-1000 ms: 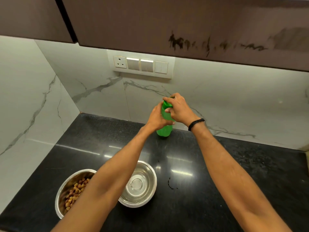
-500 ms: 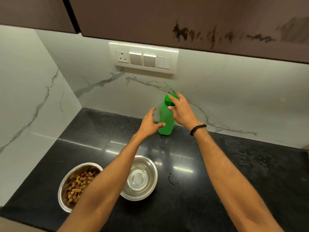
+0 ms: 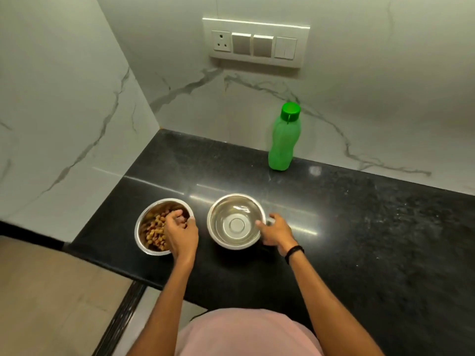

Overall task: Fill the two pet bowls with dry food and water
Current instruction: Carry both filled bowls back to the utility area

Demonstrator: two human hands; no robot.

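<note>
Low in the middle of the frame, the left hand [image 3: 181, 236] is gripping the rim of the food bowl [image 3: 164, 226]; dry food is sitting in it. Just right, the right hand [image 3: 276, 233] is holding the side of the water bowl [image 3: 236, 221], which is looking wet and shiny. Higher up, the green bottle [image 3: 283, 138] is standing capped by the wall. Both fills are looking done.

Dim greenish light, glare streaks on countertop [image 3: 359, 227], wide-angle edge distortion
</note>
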